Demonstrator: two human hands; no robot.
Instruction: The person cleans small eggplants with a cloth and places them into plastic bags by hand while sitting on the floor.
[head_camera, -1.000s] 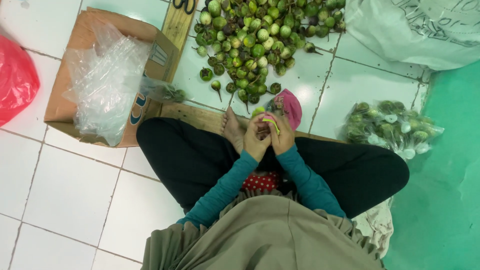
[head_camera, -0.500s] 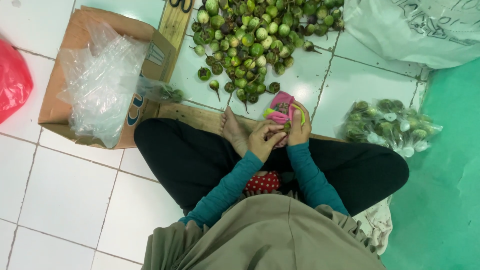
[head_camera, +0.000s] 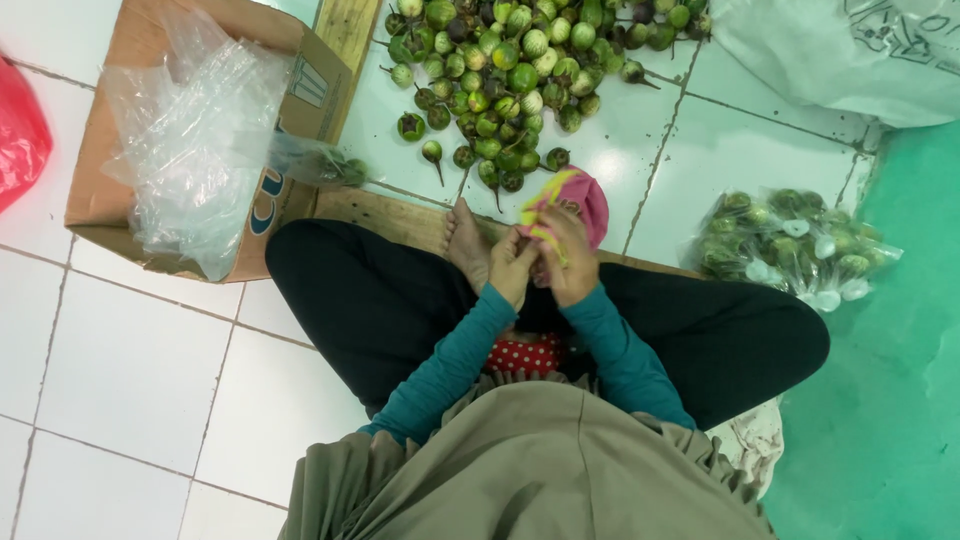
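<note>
— Both your hands, left (head_camera: 513, 268) and right (head_camera: 572, 262), are pinched on that pink bag (head_camera: 580, 196) — right over your lap.

— Grip loosens and it may slip toward the eggplants (head_camera: 505, 70) just ahead.

my own body, seen from above: long teal sleeves (head_camera: 455, 355) fitted to the wrist on both arms, leaving the left hand (head_camera: 512, 268) and right hand (head_camera: 570, 262) bare; loose black trousers (head_camera: 380, 300); a drab olive-grey gathered garment (head_camera: 530, 470) over the torso; a red patch with white dots (head_camera: 525, 355) at the lap; one bare foot (head_camera: 466, 243).
</note>
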